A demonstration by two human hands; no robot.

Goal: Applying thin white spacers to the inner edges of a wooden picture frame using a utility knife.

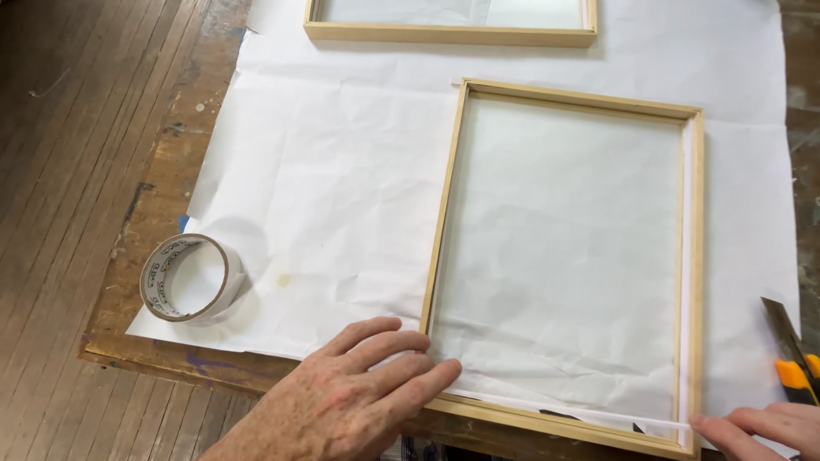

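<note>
Along the near edge of the pale rectangular wooden frame (564,256), the flat, spread left hand (342,397) should press steadily while the right hand (756,427) pinches the white tape strip (564,408) taut.

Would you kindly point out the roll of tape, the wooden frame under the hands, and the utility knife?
Roll of tape (224,275), head view, on its outer band.
Wooden frame (441,222), head view, on its left rail.
Utility knife (779,324), head view, on the metal blade.
</note>
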